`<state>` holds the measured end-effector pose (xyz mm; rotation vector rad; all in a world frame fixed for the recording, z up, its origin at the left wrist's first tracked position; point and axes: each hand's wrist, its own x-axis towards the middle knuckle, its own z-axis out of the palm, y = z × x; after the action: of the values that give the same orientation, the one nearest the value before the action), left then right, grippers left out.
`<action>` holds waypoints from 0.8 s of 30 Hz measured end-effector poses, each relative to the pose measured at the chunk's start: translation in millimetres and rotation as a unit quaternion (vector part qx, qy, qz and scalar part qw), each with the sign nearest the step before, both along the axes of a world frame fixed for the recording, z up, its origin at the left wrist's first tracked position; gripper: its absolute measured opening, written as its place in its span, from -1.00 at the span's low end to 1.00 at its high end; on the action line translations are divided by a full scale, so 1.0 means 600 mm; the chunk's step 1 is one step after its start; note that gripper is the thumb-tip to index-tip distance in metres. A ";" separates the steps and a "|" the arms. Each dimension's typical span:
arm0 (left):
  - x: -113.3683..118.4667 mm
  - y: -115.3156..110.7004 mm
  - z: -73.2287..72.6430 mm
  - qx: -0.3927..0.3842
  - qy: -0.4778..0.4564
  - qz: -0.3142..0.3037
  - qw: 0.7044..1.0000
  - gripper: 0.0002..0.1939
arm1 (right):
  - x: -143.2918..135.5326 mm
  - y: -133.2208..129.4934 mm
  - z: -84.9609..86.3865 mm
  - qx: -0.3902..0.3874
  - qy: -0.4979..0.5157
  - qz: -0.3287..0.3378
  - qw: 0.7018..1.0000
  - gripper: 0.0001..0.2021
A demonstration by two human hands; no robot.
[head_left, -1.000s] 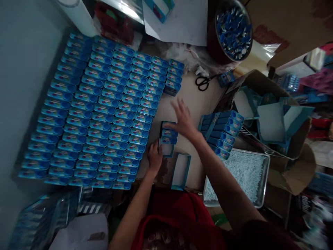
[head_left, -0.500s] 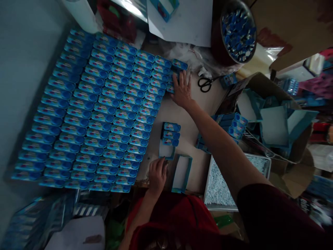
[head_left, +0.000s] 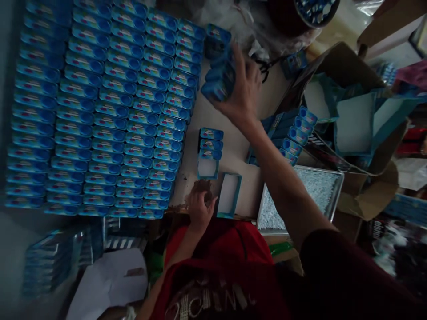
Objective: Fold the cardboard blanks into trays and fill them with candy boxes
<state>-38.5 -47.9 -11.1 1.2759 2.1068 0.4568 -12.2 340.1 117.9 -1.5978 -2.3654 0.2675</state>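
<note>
My right hand (head_left: pixel 245 91) grips a few blue boxes (head_left: pixel 218 80) between thumb and fingers, right of the large array of blue boxes (head_left: pixel 113 106); motion blurs them. Another blue box (head_left: pixel 217 34) lies just beyond. My left hand (head_left: pixel 200 206) rests at the table's near edge with its fingers loosely spread and nothing in it. Right above it is a tray (head_left: pixel 207 169) with three small blue boxes (head_left: pixel 211 144) at its far end. A second tray (head_left: pixel 229 194), with a white inside, lies to the right of my left hand.
A metal tray of pale pellets (head_left: pixel 310 191) is at the right, below stacked blue boxes (head_left: pixel 293 133). Behind stands a carton (head_left: pixel 347 58) holding blue trays. Black scissors (head_left: pixel 265 69), plastic bags (head_left: pixel 220 13) and a pot (head_left: pixel 287 18) lie at the far side.
My right hand has closed on a few blue boxes and drawn them away from the array's far right side. My left hand stays near the table edge. The view has shifted.
</note>
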 end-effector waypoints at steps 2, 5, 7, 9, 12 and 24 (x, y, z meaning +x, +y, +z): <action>0.013 -0.009 -0.009 -0.039 -0.025 -0.046 0.998 -0.44 | 0.069 -0.122 0.055 -0.006 0.075 0.034 0.997 0.03; 0.035 -0.001 -0.019 -0.115 -0.043 -0.101 0.987 -0.37 | 0.165 -0.296 0.085 -0.069 0.070 0.035 0.995 0.12; 0.047 0.012 -0.023 -0.155 -0.045 -0.121 0.980 -0.47 | 0.205 -0.376 0.061 -0.100 0.068 0.036 0.992 0.17; 0.052 0.021 -0.024 -0.171 -0.044 -0.124 0.977 -0.58 | 0.222 -0.417 0.009 -0.126 0.075 0.058 0.987 0.15; 0.048 0.014 -0.031 -0.161 -0.032 -0.109 0.980 -0.56 | 0.207 -0.424 -0.081 -0.135 0.071 0.115 0.982 -0.03; -0.006 -0.009 -0.052 0.110 -0.241 0.186 0.946 -0.16 | 0.152 -0.443 -0.162 0.040 -0.012 0.222 0.974 -0.44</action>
<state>-42.3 -53.5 -42.3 0.7620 1.8972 1.0779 79.0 74.2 21.0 -1.0245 -2.6932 0.2366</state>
